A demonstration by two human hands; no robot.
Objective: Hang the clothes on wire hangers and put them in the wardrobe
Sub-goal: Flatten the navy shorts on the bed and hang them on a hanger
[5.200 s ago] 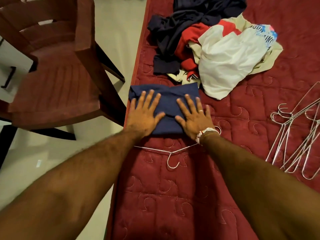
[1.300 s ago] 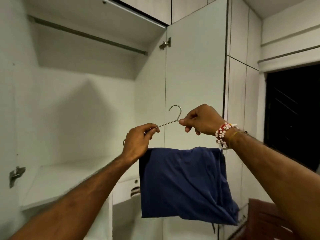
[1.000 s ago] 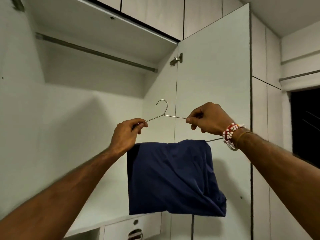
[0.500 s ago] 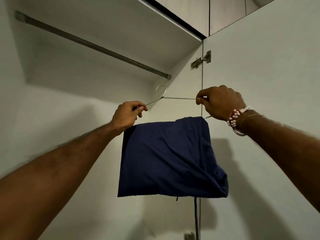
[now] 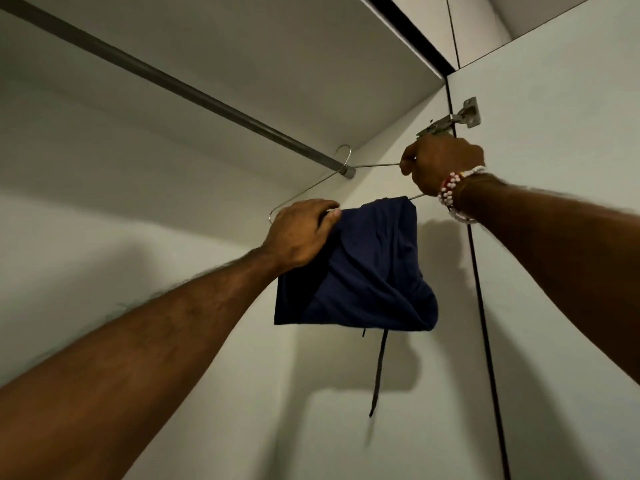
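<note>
"How far along is it?"

"The blue garment (image 5: 367, 271) is draped on the hanger (image 5: 375, 165). The hook is at the wardrobe rail (image 5: 194, 94), but I can't tell if it's seated."

"And the hands?"

"The left hand (image 5: 301, 233) grips the hanger's corner and the right hand (image 5: 440, 164) pinches its wire. Letting go is what's left."

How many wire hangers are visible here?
1. The silver wire hanger is at the right end of the grey metal rail, gripped by the left hand and right hand, carrying a folded navy garment. None appears hidden.

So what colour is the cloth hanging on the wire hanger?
The folded cloth garment is plain dark navy blue, seen best in the head view.
</note>
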